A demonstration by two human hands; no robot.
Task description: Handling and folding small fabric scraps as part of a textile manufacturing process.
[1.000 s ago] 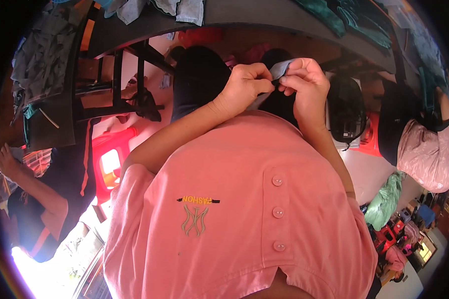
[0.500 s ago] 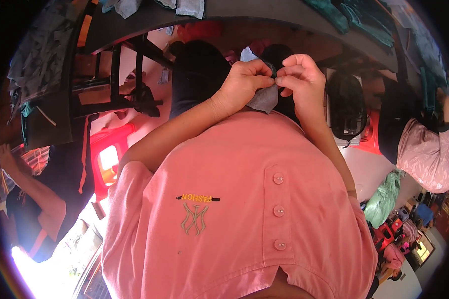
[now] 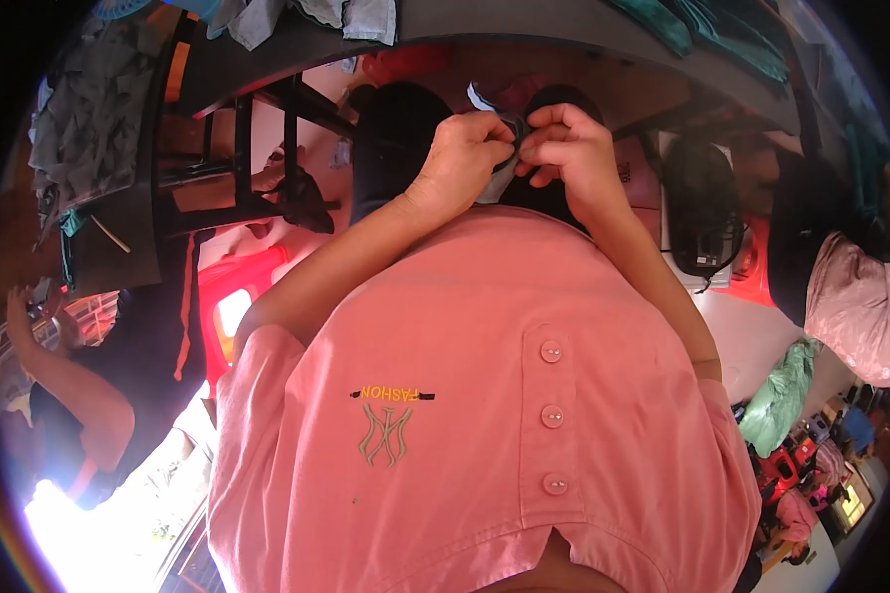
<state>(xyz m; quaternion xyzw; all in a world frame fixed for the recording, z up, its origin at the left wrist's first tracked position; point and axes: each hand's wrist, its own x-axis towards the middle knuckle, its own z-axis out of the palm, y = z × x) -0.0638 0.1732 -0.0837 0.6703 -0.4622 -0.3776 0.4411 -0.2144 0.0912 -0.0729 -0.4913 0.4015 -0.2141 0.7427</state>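
Observation:
A small grey-blue piece of cloth [image 3: 501, 184] is held up over my dark-trousered lap, one pale corner sticking up behind my fingers. My left hand [image 3: 463, 163] pinches it between thumb and bent forefinger. On its other side, my right hand [image 3: 576, 156] has its thumb and forefinger closed at the cloth's edge, with the other fingers loosely curled. The two sets of fingertips are close together. Parts of the cloth are hidden behind my hands, and I cannot make out anything smaller between the fingers.
A dark table [image 3: 485, 22] curves across the far side, bearing grey cloth pieces [image 3: 371, 20] and green cloth [image 3: 707, 35]. More grey pieces [image 3: 84, 119] are heaped at left. A black frame [image 3: 242, 148], red stool [image 3: 213, 306] and black mesh object [image 3: 700, 203] stand nearby. Other people are at both sides.
Both hands have shifted slightly left with the cloth. The cloth hangs less spread out below the fingers, and the right fingers are more curled together.

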